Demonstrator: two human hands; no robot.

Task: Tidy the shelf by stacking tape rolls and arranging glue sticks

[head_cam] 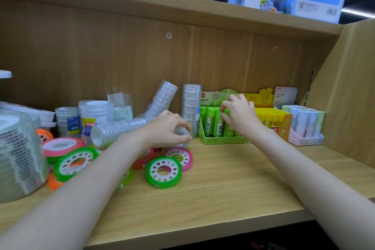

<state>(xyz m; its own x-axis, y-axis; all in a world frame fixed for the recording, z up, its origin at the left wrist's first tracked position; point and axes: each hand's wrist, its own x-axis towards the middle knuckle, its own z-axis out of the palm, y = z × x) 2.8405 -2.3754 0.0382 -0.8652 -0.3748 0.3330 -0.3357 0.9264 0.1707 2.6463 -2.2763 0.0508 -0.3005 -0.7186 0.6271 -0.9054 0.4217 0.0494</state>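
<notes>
Shelf of pale wood, seen from above and in front; both bare forearms reach in over its front edge. Left hand: fingers curled round a small clear tape roll, held just above the loose coloured rolls; grip plain, though the roll itself is blurred. Right hand: fingers bent down at the tops of the green glue sticks, which stand upright in a green display box; fingertips meet the stick tops, but cannot tell whether a stick is actually pinched. Yellow glue sticks stand in an orange-yellow box just right of the green one; pastel tubes in a white tray further right. Clear tape sleeves: one upright just left of the green box; one leaning; one lying flat behind the left wrist. Coloured tape rolls lie scattered at front left: a green one, a pink one touching it, another green. Large clear stack at far left.
</notes>
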